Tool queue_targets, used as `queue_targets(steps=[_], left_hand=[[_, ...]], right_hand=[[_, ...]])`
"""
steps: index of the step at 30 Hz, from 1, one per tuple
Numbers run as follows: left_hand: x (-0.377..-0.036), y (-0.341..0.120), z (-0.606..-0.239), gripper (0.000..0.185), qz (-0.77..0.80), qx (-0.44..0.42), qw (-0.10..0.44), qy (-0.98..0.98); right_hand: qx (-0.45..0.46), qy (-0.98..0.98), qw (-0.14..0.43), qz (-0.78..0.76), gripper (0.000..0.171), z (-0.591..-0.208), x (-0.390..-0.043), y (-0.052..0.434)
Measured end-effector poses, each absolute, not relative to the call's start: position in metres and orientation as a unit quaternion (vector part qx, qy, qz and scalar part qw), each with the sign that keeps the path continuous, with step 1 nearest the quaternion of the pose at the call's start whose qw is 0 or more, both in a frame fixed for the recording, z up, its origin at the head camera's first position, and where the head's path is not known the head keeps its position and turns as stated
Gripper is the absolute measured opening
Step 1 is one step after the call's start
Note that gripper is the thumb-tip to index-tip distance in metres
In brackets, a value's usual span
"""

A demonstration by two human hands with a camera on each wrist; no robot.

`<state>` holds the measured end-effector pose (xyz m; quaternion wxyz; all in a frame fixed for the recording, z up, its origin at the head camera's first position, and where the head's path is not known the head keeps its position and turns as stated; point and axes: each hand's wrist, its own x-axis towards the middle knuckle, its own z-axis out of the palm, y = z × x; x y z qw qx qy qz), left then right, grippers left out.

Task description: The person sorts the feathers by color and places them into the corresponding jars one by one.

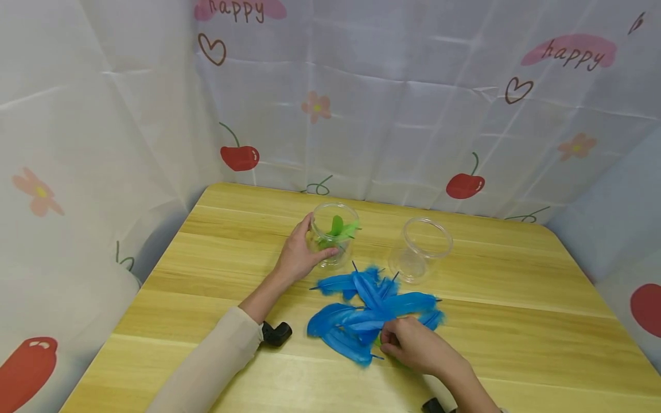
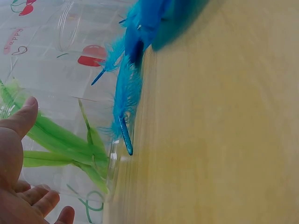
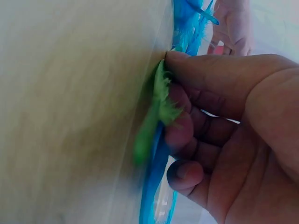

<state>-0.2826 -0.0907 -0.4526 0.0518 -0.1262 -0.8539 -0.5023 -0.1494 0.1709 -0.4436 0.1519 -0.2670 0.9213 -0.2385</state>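
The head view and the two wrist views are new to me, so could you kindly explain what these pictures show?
There is no machine here, just a person's bare hands: the left hand and the right hand. The head view comes from a camera worn on the head, looking forward and down. The others come from a camera on each wrist, so they show each hand close up, with the tabletop seeming tipped on its side.

On the wood-grain table lie overlapping blue feathers. The left hand holds a clear cup with green feathers inside; a second clear cup stands to its right. The right hand, beside the blue pile, appears to pinch another green feather between thumb and finger.
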Motion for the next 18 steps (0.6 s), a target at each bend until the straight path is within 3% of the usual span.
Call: queue_targets(steps=[18], left_hand=[[-0.282,-0.09,-0.453,0.101,-0.502,-0.124,0.051,-0.855]], right_hand=[[-0.272,0.918,0.162,-0.239,0.025,-0.433,-0.14,0.181]])
